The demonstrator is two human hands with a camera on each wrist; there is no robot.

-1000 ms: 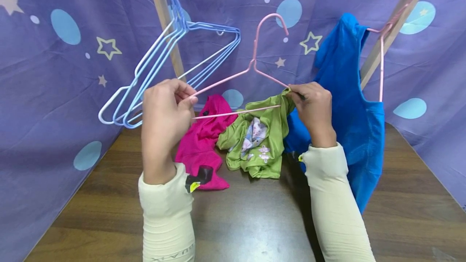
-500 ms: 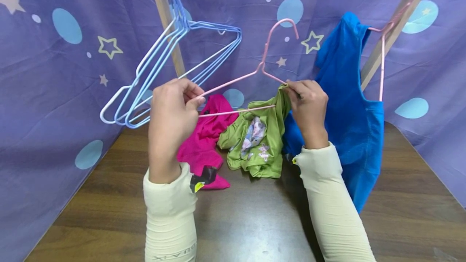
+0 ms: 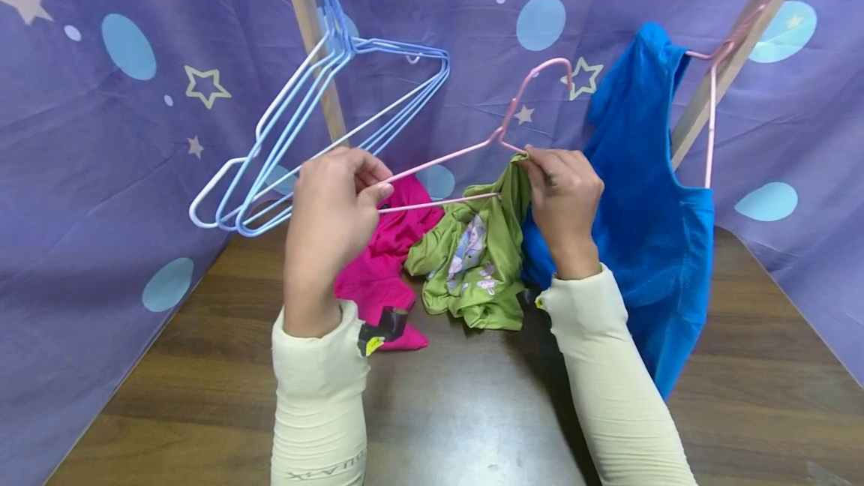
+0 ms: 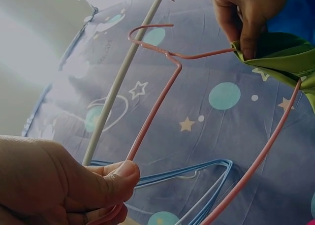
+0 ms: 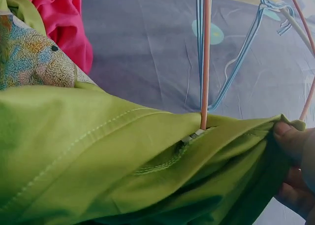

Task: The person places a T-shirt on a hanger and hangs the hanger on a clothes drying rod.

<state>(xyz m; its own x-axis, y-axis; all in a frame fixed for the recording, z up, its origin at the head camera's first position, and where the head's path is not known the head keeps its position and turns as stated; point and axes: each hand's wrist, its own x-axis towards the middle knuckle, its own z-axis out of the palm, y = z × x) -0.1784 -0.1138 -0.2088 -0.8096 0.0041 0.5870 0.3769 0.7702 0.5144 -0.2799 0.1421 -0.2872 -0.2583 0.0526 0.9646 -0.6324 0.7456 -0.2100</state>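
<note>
My left hand [image 3: 337, 212] pinches the left arm of a pink clothes hanger [image 3: 445, 160] between thumb and fingers. The hanger is tilted, its hook leaning to the right. My right hand [image 3: 567, 201] pinches the edge of a green shirt [image 3: 496, 246] at the hanger's right arm. In the right wrist view the hanger's bottom bar [image 5: 204, 62] runs into the shirt's opening. The hanger's right end is hidden inside the green cloth. Most of the shirt lies crumpled on the table, a printed picture showing on it.
A magenta garment [image 3: 378, 280] lies on the table [image 3: 459, 411] behind my left hand. Several blue and white hangers [image 3: 337, 58] hang at the rack's left. A blue sleeveless garment [image 3: 648, 208] hangs on a pink hanger [image 3: 712, 88] at the right. A patterned cloth backs the table.
The pink hanger's hook has tipped right and down. My left hand has moved right, and my right hand slightly left with the shirt's edge, so the hands are closer together.
</note>
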